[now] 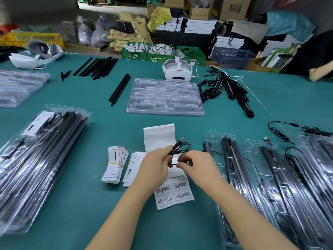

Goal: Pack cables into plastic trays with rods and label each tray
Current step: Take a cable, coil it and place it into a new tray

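Observation:
My left hand (155, 165) grips a coiled black USB cable (181, 147) above the green table, its plug sticking up to the right. My right hand (196, 164) pinches a loop of the same cable from the right. Under my hands lies a strip of barcode labels (173, 191) on white backing paper (159, 136). Open trays holding black rods (239, 170) lie to the right. A stack of packed trays (41, 156) sits at the left. An empty clear tray (164, 97) lies further back in the middle.
Card inserts bound with a rubber band (115, 164) lie left of my hands. Loose black rods (119, 89) and a pile of cabled rods (228, 87) lie further back. A white headset (177, 71) sits at the far edge. Another person's arm (320, 73) is at the right.

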Demonstrator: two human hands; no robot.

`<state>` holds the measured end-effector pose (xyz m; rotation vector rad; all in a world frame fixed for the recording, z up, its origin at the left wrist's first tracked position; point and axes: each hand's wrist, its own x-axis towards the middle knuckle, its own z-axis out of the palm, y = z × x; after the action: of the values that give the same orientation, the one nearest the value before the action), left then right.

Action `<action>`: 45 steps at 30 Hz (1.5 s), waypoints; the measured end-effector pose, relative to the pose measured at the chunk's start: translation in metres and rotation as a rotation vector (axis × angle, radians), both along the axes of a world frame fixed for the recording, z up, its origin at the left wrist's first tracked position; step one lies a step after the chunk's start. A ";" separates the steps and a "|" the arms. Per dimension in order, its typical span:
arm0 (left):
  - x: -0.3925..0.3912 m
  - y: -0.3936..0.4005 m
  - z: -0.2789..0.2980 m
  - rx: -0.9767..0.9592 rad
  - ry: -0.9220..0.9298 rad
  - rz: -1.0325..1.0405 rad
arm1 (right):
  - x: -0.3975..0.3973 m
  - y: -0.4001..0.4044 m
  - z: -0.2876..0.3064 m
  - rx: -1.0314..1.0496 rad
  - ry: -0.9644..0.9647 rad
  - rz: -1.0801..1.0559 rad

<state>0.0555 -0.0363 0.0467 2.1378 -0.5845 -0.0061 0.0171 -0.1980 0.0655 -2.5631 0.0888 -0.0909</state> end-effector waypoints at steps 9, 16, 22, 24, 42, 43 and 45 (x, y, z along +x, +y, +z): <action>-0.004 -0.004 0.003 0.087 0.139 0.023 | -0.010 -0.005 -0.014 -0.019 -0.141 -0.026; -0.012 -0.011 0.003 0.136 0.175 -0.056 | -0.015 -0.008 -0.009 -0.231 -0.399 0.062; -0.016 -0.019 -0.005 0.156 0.148 -0.116 | -0.011 -0.010 -0.010 0.007 -0.288 -0.056; -0.016 -0.021 -0.010 0.273 0.083 -0.089 | -0.011 -0.010 -0.007 0.082 -0.276 -0.068; -0.014 -0.020 -0.009 0.377 -0.037 0.002 | -0.017 -0.026 -0.014 -0.072 -0.154 0.026; -0.014 -0.020 -0.009 0.397 -0.047 0.010 | -0.018 -0.026 -0.015 -0.075 -0.143 0.041; -0.013 -0.019 -0.011 0.437 -0.065 0.012 | -0.016 -0.026 -0.017 -0.070 -0.149 0.054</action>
<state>0.0420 -0.0554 0.0359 2.5730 -0.6543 -0.0632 0.0009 -0.2244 0.0480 -2.6167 -0.0411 -0.2677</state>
